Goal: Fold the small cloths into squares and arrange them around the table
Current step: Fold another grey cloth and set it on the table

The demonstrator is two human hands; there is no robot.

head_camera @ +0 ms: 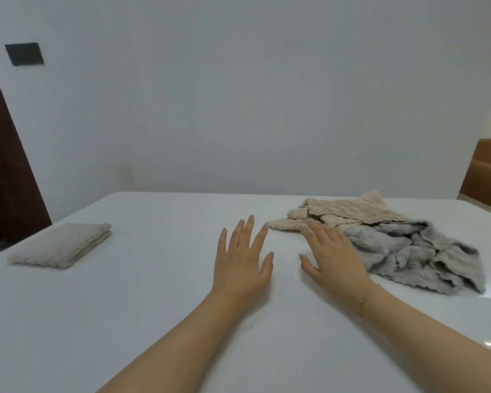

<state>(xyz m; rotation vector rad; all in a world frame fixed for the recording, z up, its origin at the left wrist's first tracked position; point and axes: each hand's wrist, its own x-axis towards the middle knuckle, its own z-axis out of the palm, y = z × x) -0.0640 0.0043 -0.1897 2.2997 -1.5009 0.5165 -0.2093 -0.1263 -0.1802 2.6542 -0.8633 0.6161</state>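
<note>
A folded beige-grey cloth lies as a flat rectangle near the table's left edge. On the right, a crumpled beige cloth lies partly over a crumpled grey cloth. My left hand hovers flat over the bare table centre, fingers spread, holding nothing. My right hand is open too, its fingertips reaching the near edge of the beige cloth and its side next to the grey cloth. A thin gold bracelet circles my right wrist.
The white table ends at a far edge before a plain white wall. A dark door stands at the far left. An orange-brown chair back rises beyond the table's right corner.
</note>
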